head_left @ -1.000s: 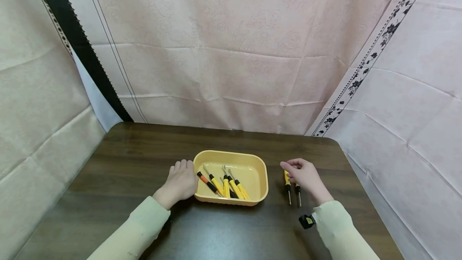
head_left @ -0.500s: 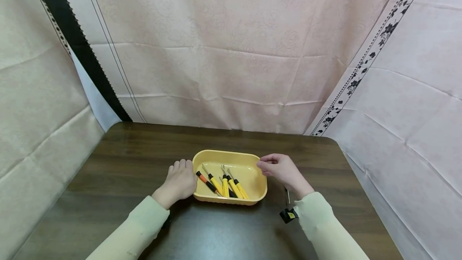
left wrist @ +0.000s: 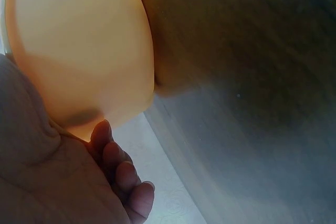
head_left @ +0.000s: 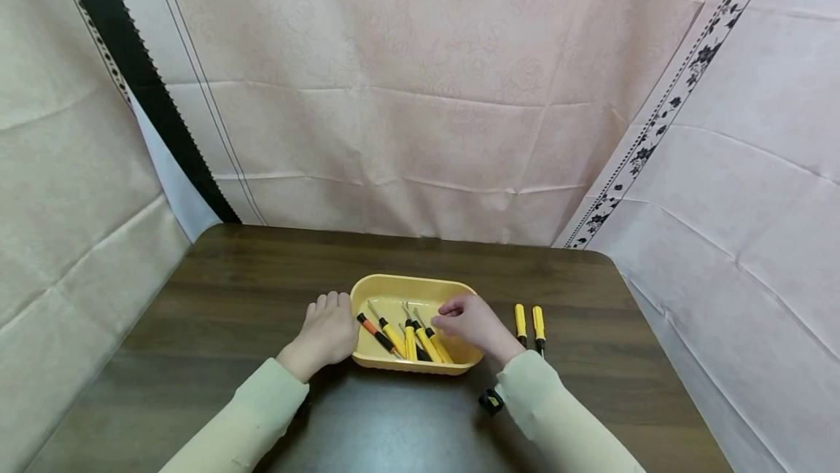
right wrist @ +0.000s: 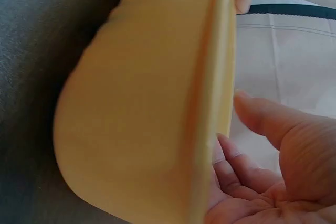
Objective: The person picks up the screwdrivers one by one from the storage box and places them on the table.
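A yellow plastic tray sits on the brown table, with several small screwdrivers lying in it, mostly yellow-handled. One orange-and-black screwdriver lies at the tray's left side. My left hand grips the tray's left end, its fingers bent at the rim in the left wrist view. Over the tray's right half hovers my right hand, thumb and fingers loosely bent with nothing between them. Its fingertips are close to the right-hand screwdriver's shaft. In the right wrist view the tray wall hides part of that hand.
Two yellow-handled screwdrivers, a left one and a right one, lie side by side on the table right of the tray. My right sleeve covers their lower ends. Pale cloth hangs behind the table.
My right hand has moved left from above the two screwdrivers on the table, across the tray's right rim, to over the tray. My left hand stays at the tray's left end.
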The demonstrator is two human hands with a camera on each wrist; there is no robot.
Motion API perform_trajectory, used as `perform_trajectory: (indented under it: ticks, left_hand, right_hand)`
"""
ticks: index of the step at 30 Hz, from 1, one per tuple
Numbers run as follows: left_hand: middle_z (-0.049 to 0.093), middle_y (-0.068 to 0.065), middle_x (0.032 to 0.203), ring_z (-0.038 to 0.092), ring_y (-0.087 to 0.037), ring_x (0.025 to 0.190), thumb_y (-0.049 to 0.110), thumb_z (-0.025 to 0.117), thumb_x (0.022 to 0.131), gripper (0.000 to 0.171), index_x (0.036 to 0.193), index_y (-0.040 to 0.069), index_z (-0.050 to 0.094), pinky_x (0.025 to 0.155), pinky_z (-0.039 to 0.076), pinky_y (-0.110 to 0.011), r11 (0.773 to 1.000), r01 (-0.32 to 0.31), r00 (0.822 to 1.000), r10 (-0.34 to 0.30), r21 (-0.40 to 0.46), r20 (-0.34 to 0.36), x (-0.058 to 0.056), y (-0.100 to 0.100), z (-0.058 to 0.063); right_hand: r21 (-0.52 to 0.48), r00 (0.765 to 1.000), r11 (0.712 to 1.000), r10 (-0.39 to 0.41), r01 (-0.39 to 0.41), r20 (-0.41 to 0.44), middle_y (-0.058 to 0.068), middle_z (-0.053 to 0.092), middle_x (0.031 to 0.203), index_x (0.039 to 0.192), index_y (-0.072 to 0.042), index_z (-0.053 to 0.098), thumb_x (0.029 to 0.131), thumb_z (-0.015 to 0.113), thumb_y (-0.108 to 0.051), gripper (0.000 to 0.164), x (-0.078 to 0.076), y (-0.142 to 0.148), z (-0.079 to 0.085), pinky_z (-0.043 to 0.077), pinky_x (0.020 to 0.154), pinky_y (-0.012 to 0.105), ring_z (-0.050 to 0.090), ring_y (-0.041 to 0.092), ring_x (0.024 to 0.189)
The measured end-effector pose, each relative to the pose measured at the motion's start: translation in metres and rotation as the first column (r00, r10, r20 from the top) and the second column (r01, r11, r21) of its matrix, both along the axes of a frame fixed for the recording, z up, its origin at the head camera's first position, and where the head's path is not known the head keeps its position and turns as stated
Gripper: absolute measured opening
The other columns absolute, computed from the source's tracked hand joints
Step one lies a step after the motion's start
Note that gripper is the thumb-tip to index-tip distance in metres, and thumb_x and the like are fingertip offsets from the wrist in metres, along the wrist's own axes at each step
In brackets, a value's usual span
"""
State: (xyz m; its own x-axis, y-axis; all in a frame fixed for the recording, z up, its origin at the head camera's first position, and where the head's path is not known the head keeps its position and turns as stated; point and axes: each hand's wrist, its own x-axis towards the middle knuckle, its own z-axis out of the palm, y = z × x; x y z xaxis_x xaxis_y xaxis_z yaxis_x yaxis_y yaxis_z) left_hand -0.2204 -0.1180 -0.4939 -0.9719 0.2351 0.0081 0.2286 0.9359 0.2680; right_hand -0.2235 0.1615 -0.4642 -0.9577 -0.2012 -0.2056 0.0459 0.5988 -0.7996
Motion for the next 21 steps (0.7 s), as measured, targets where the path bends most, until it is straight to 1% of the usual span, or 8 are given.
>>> perform_trajectory:
  ticks: [4, 8, 12, 16, 21]
  left_hand:
    - [0.039, -0.011, 0.090, 0.034, -0.028, 0.082, 0.019, 0.048, 0.095, 0.021, 0.104, -0.001, 0.046, 0.072, 0.029, -0.041, 1.000, 0.003, 1.000, -0.003, 0.004, 0.005, 0.000, 0.000, 0.000]
    - [0.038, -0.011, 0.089, 0.033, -0.029, 0.082, 0.018, 0.048, 0.095, 0.020, 0.102, 0.000, 0.046, 0.072, 0.029, -0.041, 1.000, 0.006, 1.000, -0.006, 0.008, 0.008, 0.000, -0.001, 0.000]
    - [0.038, -0.011, 0.089, 0.033, -0.029, 0.081, 0.018, 0.048, 0.095, 0.020, 0.102, 0.000, 0.046, 0.072, 0.029, -0.041, 1.000, 0.002, 1.000, -0.002, 0.009, 0.006, 0.001, -0.001, -0.001]
    - [0.038, -0.011, 0.089, 0.033, -0.029, 0.081, 0.018, 0.048, 0.095, 0.020, 0.102, 0.000, 0.046, 0.072, 0.028, -0.041, 1.000, -0.004, 1.000, 0.004, 0.012, 0.003, 0.000, 0.000, -0.001]
    - [0.038, -0.011, 0.088, 0.033, -0.029, 0.081, 0.018, 0.048, 0.095, 0.020, 0.102, 0.000, 0.046, 0.072, 0.028, -0.041, 1.000, -0.002, 1.000, 0.002, 0.011, 0.004, 0.000, 0.001, 0.000]
  right_hand:
    - [0.053, 1.000, 0.999, 0.002, -0.001, -0.009, 0.004, 0.064, 0.088, 0.101, -0.005, 0.069, 0.084, 0.075, -0.024, 0.027, 0.000, -0.005, -0.006, 0.051, 0.069, 0.033, 0.061, 0.017, 0.076]
    - [0.107, 0.999, 0.993, 0.043, -0.040, -0.033, 0.003, 0.063, 0.090, 0.102, -0.002, 0.068, 0.084, 0.075, -0.022, 0.028, 0.001, -0.009, -0.011, 0.050, 0.071, 0.034, 0.059, 0.016, 0.078]
    - [0.140, 0.997, 0.988, 0.071, -0.066, -0.032, 0.002, 0.062, 0.089, 0.099, -0.004, 0.067, 0.084, 0.074, -0.020, 0.023, 0.001, -0.012, -0.015, 0.050, 0.071, 0.034, 0.058, 0.016, 0.077]
    - [0.212, 0.994, 0.974, 0.095, -0.080, -0.063, 0.001, 0.063, 0.086, 0.095, -0.003, 0.067, 0.084, 0.073, -0.015, 0.017, 0.000, -0.016, -0.017, 0.050, 0.073, 0.034, 0.057, 0.014, 0.076]
    - [0.296, 0.986, 0.951, 0.131, -0.095, -0.106, 0.002, 0.062, 0.081, 0.088, -0.003, 0.067, 0.082, 0.072, -0.009, 0.011, 0.001, -0.019, -0.020, 0.049, 0.070, 0.032, 0.056, 0.013, 0.071]
